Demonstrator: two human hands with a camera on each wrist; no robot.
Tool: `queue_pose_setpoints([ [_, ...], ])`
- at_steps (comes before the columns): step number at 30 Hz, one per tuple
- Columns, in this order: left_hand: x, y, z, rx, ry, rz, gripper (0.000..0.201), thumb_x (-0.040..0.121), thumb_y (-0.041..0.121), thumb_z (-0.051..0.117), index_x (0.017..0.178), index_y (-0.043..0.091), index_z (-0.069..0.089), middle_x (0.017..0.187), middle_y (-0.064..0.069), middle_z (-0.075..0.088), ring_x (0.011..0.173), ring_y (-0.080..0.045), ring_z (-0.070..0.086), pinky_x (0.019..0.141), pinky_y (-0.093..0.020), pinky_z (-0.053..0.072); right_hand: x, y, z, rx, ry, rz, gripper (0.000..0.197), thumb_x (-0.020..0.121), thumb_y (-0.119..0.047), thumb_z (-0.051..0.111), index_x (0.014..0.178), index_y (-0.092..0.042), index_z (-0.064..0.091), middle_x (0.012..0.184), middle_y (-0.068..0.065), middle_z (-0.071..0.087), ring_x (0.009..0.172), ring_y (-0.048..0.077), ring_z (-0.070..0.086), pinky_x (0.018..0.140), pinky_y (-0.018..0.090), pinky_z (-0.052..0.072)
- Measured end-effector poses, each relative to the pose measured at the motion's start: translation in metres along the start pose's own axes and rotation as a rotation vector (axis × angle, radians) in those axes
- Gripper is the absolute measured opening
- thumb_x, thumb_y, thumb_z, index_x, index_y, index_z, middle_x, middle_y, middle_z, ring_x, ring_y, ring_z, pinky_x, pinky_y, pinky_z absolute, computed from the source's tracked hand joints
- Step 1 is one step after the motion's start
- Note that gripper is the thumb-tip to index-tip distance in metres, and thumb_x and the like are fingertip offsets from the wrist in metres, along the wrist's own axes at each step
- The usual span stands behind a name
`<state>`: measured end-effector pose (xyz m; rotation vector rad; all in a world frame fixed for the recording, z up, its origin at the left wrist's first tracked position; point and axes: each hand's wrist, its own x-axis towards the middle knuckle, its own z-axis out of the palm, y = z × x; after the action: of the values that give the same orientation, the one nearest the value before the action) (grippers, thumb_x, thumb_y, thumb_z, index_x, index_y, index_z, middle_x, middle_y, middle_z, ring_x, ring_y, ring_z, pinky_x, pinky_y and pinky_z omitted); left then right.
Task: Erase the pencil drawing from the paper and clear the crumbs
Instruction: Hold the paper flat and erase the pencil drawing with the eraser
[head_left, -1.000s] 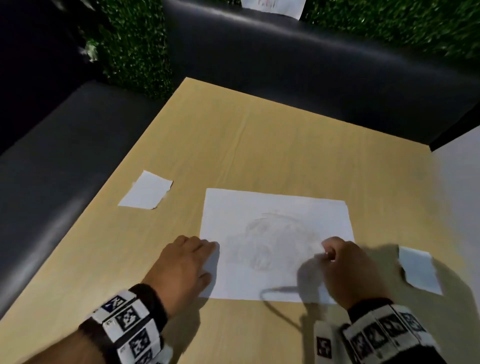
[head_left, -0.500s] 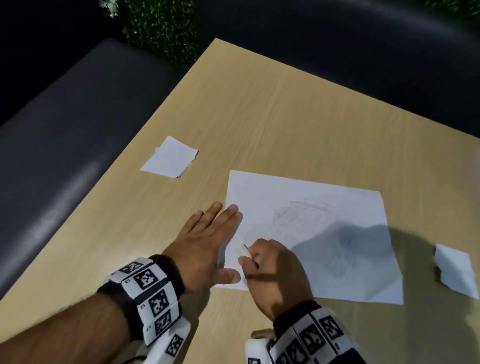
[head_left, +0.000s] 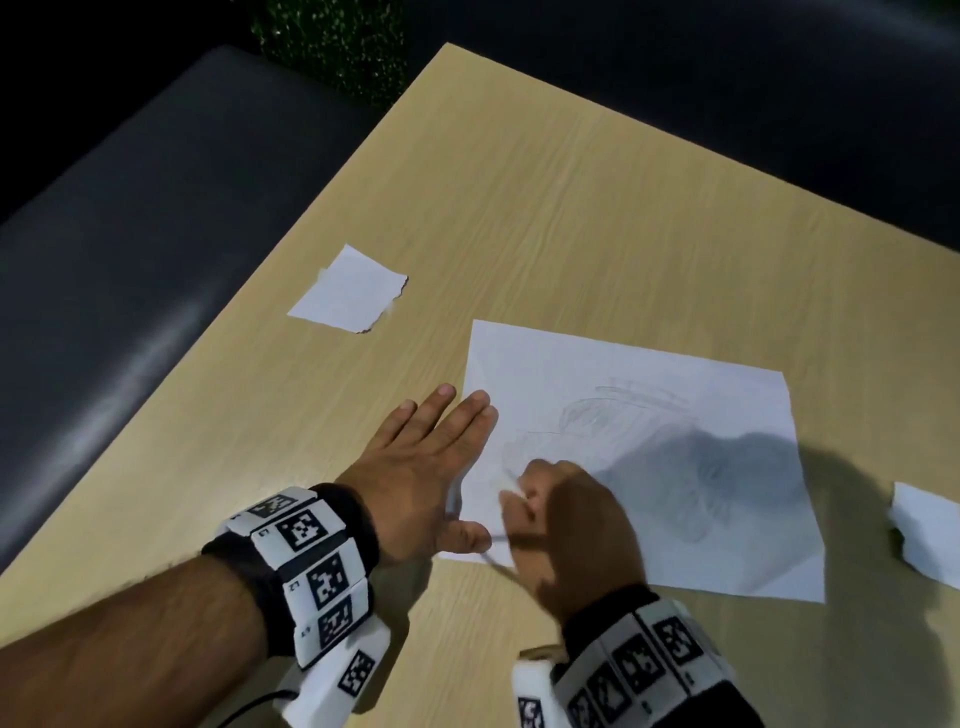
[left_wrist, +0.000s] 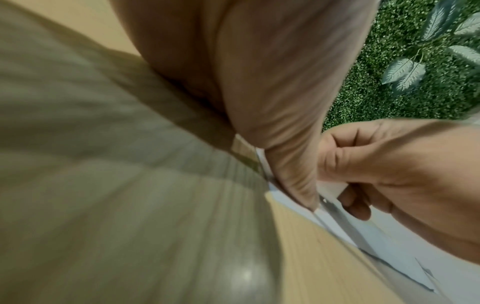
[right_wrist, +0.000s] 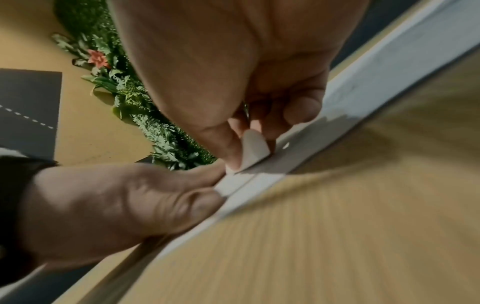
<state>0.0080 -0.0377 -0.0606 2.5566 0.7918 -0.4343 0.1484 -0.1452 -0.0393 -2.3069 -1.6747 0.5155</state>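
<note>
A white sheet of paper (head_left: 649, 415) with a faint pencil drawing (head_left: 618, 415) lies on the wooden table (head_left: 571, 208). My left hand (head_left: 431, 467) lies flat with straight fingers across the sheet's left edge, thumb on its near corner. My right hand (head_left: 561, 514) is curled over the sheet's near left part and pinches a small white eraser (right_wrist: 253, 150) between thumb and fingers, its tip down on the paper (right_wrist: 337, 98). In the left wrist view my right hand (left_wrist: 376, 168) sits just past my left thumb. No crumbs are clear enough to tell.
A torn white paper scrap (head_left: 350, 291) lies left of the sheet, another white scrap (head_left: 924, 535) at the right edge. Dark grey sofa seats (head_left: 130, 234) border the table on the left and far side, with green foliage (head_left: 332, 47) behind.
My right hand has moved from the sheet's right near part to its left near part. My left hand's fingers have straightened flat on the sheet's edge. The view has tilted down.
</note>
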Motion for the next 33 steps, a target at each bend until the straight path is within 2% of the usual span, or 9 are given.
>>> queue_pose_setpoints([
  [3,0.001,-0.001,0.000,0.005,0.002,0.003,0.106,0.077,0.078,0.040,0.136,0.030,-0.034,0.145,0.013,-0.039,0.129,-0.011,-0.042,0.108,-0.036,-0.021,0.020,0.019,-0.007,-0.016,0.101,0.201,0.021,0.083,-0.030,0.052,0.068,-0.016,0.048,0.071,0.005,0.057,0.070,0.025,0.056,0.060,0.026,0.035],
  [9,-0.001,-0.001,0.000,0.002,0.001,0.010,0.105,0.078,0.078,0.037,0.137,0.029,-0.034,0.146,0.012,-0.038,0.128,-0.011,-0.043,0.107,-0.035,-0.022,-0.006,-0.007,0.000,0.097,-0.061,-0.019,0.026,0.085,-0.032,0.052,0.063,-0.021,0.044,0.059,-0.008,0.040,0.054,0.008,0.040,0.049,0.012,0.021],
  [14,0.000,0.000,-0.001,-0.016,-0.010,0.003,0.105,0.079,0.077,0.041,0.137,0.029,-0.033,0.144,0.013,-0.040,0.127,-0.010,-0.043,0.107,-0.035,-0.024,0.023,0.020,-0.008,0.028,0.093,0.193,0.024,0.083,-0.029,0.052,0.063,-0.018,0.044,0.063,-0.003,0.044,0.059,0.016,0.040,0.050,0.011,0.019],
  [19,-0.001,0.000,-0.001,0.004,-0.004,-0.005,0.105,0.080,0.076,0.040,0.135,0.029,-0.036,0.142,0.014,-0.042,0.127,-0.011,-0.044,0.108,-0.036,-0.023,-0.001,-0.002,-0.004,0.059,-0.118,-0.056,0.024,0.085,-0.032,0.053,0.065,-0.025,0.042,0.064,-0.010,0.038,0.057,0.006,0.037,0.053,0.017,0.027],
  [22,-0.001,0.000,-0.001,0.020,-0.009,-0.001,0.104,0.079,0.077,0.037,0.135,0.028,-0.037,0.140,0.014,-0.044,0.126,-0.012,-0.045,0.107,-0.035,-0.024,0.013,0.008,-0.002,-0.013,-0.032,-0.008,0.018,0.085,-0.030,0.055,0.073,-0.018,0.055,0.069,-0.006,0.041,0.062,0.011,0.039,0.059,0.021,0.033],
  [25,0.000,0.000,-0.001,0.015,-0.005,0.003,0.104,0.074,0.079,0.032,0.137,0.029,-0.035,0.139,0.014,-0.045,0.125,-0.010,-0.046,0.105,-0.034,-0.026,0.034,0.017,-0.007,-0.042,0.094,0.086,0.019,0.082,-0.027,0.055,0.068,-0.013,0.053,0.065,-0.004,0.041,0.060,0.017,0.040,0.058,0.024,0.031],
  [28,-0.001,0.001,0.000,0.015,0.000,0.001,0.103,0.075,0.080,0.031,0.135,0.029,-0.037,0.139,0.015,-0.045,0.126,-0.011,-0.045,0.106,-0.034,-0.026,0.024,0.004,-0.010,0.008,-0.034,-0.024,0.016,0.084,-0.027,0.058,0.071,-0.016,0.056,0.068,-0.006,0.042,0.062,0.013,0.040,0.059,0.020,0.029],
  [30,0.000,0.000,0.001,0.036,0.013,0.004,0.103,0.066,0.083,0.017,0.134,0.027,-0.038,0.141,0.013,-0.044,0.127,-0.012,-0.044,0.105,-0.034,-0.025,0.013,-0.004,-0.008,0.026,-0.146,-0.119,0.016,0.086,-0.029,0.055,0.073,-0.021,0.053,0.071,-0.007,0.041,0.063,0.011,0.039,0.055,0.014,0.026],
  [33,0.001,0.000,0.002,0.027,-0.008,0.014,0.105,0.060,0.083,0.010,0.133,0.027,-0.040,0.140,0.012,-0.045,0.125,-0.011,-0.046,0.102,-0.032,-0.029,0.023,0.002,-0.004,-0.026,-0.053,-0.081,0.017,0.086,-0.031,0.053,0.075,-0.018,0.056,0.071,-0.002,0.051,0.064,0.015,0.047,0.059,0.020,0.038],
])
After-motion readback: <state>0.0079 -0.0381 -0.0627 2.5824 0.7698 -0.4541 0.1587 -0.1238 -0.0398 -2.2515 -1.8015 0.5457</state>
